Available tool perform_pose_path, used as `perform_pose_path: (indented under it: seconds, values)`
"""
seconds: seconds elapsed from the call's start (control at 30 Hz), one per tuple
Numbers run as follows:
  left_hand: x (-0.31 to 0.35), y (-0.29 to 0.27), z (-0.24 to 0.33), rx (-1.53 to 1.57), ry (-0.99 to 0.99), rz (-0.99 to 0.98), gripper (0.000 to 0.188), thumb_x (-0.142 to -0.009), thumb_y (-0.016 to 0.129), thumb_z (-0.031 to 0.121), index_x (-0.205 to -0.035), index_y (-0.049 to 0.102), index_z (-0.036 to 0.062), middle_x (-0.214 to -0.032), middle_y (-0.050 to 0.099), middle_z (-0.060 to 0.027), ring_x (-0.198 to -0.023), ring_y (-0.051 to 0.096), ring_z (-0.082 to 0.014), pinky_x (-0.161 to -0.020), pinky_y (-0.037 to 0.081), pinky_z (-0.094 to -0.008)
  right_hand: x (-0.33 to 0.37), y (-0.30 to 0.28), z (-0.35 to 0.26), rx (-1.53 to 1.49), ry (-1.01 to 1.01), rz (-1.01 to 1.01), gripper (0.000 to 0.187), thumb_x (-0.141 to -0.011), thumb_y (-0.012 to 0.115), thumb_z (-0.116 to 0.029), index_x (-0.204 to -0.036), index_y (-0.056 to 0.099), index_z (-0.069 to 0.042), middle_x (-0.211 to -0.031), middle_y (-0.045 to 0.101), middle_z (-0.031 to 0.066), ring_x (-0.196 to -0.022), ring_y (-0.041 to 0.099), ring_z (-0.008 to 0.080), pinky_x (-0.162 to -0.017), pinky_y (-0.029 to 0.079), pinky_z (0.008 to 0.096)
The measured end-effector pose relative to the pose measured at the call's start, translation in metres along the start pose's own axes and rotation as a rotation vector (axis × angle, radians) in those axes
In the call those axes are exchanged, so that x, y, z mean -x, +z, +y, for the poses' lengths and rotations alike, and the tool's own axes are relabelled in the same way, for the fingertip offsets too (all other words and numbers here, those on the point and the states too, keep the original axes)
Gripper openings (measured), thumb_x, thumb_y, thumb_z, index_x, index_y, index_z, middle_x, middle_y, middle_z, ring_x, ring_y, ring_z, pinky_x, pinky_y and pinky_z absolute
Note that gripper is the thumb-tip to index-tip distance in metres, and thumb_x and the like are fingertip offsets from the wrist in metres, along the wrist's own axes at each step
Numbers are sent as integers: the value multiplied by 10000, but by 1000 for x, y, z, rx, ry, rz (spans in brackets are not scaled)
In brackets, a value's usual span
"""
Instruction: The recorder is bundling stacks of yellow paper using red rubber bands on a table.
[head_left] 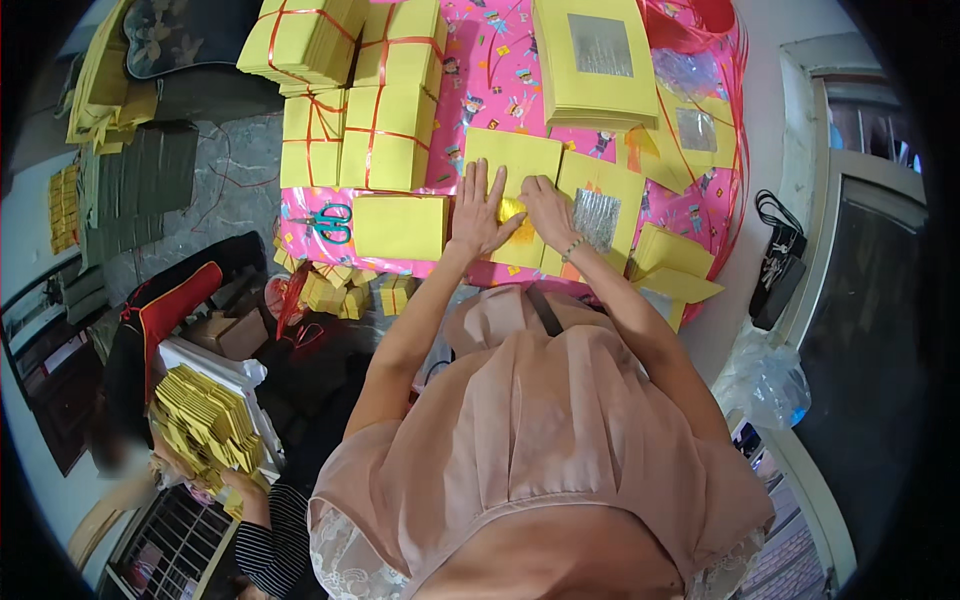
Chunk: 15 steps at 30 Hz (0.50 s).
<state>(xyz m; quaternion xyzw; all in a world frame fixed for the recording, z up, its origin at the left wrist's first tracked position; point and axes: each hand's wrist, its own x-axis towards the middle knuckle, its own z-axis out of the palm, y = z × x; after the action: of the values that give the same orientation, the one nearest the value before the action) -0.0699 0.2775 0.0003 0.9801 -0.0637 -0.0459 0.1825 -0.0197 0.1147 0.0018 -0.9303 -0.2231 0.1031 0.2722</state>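
My left hand [479,212] lies flat, fingers stretched out, on a yellow paper sheet [515,147] in front of me. A shiny gold foil patch [511,211] with an orange area below it shows between my hands. On the right side of that sheet, my right hand [546,212] rests with its fingers curled and pressed together; what they hold, if anything, is hidden. Beside it lies another yellow sheet [575,180] with a silver foil square [597,218]. Left of my left hand sits a yellow paper stack [400,228].
Bundles of yellow paper [388,135] tied with red ribbon stand at the far left of the pink table covering [480,70]. Teal-handled scissors [330,224] lie at its left edge. A tall yellow stack [590,100] stands far right. Another person handles yellow bundles [208,415] at lower left.
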Motion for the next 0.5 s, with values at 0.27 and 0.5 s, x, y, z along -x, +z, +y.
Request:
perform_pose_path:
  seconds: [0.27,0.5]
  values:
    - [1,-20,9,118,-20,102,786,-860,571,471,-1472,296,62,-1501,208,-296,-1397,179,-471,-1144,170,-529,-9,-24,-9,133,-138,-35,302,-772,707,-207,-951,520,-50,-908,548,120,-867,594,319,-729,504,417]
    - [23,-3,44,739,-437,273,308,-879,654,184,-1091,519,6,-972,571,-140,-876,564,-240,-796,471,-358,-13,-26,2,282,-314,-1,297,-734,725,-212,-919,541,-70,-890,546,81,-862,586,249,-731,497,374]
